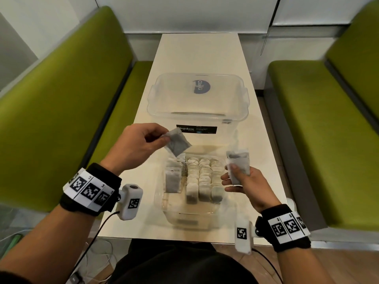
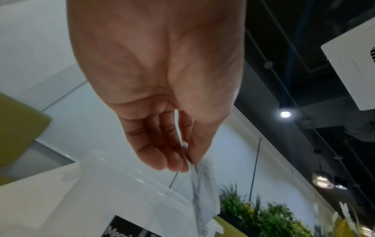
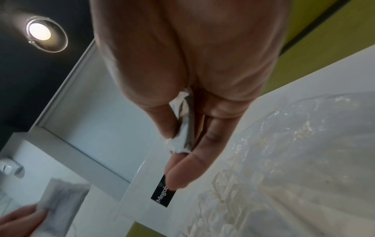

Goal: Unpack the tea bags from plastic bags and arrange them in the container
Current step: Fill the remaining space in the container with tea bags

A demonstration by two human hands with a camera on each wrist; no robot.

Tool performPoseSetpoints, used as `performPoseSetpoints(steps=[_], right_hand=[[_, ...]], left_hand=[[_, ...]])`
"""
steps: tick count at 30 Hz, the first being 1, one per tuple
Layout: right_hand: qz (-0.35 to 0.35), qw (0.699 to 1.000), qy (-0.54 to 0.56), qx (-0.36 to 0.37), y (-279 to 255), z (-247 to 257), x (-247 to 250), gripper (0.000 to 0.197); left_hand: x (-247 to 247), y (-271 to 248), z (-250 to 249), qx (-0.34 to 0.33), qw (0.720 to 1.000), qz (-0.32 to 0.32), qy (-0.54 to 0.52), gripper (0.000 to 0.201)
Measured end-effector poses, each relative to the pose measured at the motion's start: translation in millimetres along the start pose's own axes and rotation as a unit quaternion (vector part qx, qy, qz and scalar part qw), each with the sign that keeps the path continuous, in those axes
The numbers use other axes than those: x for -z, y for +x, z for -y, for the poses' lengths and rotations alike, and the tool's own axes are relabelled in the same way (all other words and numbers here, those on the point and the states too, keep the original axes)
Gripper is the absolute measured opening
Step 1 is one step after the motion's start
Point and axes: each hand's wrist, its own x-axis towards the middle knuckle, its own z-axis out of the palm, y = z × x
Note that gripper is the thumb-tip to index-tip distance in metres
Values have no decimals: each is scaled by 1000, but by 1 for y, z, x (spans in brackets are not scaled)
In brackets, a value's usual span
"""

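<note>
My left hand [image 1: 162, 138] pinches one grey tea bag [image 1: 177, 144] by its corner and holds it above the far left of the clear open container [image 1: 184, 220]. Rows of upright tea bags [image 1: 196, 181] fill that container. The left wrist view shows my left hand [image 2: 188, 162] with the tea bag [image 2: 205, 189] hanging from thumb and fingers. My right hand [image 1: 231, 173] grips a small plastic bag [image 1: 239, 162] with tea bags inside, just right of the container. From the right wrist, my right hand [image 3: 178, 144] squeezes the crumpled plastic bag [image 3: 182, 126].
A bigger clear box with a lid [image 1: 198, 95] and a black Megabox label [image 1: 196, 129] stands right behind the container on the narrow white table [image 1: 201, 54]. Green benches [image 1: 61, 99] flank the table on both sides. Cables trail from both wrist cameras toward the floor.
</note>
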Motion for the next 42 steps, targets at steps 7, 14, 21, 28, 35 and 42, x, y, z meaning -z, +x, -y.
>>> performPoseSetpoints(steps=[7, 14, 21, 28, 35, 42], right_hand=[[-26, 998, 63, -8, -5, 11, 9, 35], [-3, 997, 74, 0, -8, 22, 5, 37], [3, 998, 57, 3, -9, 23, 0, 35], [1, 999, 49, 1, -8, 22, 1, 35], [5, 999, 40, 0, -8, 21, -4, 35], [5, 999, 38, 2, -7, 20, -4, 35]], left_hand=[[-15, -1, 32, 30, 985, 73, 151, 12], [-52, 1, 60, 16, 938, 221, 266, 15], [-73, 4, 74, 8, 911, 276, 306, 14], [-83, 7, 82, -19, 902, 217, 372, 13], [-86, 9, 87, -27, 905, 206, 370, 20], [-84, 8, 89, -39, 913, 194, 356, 20]])
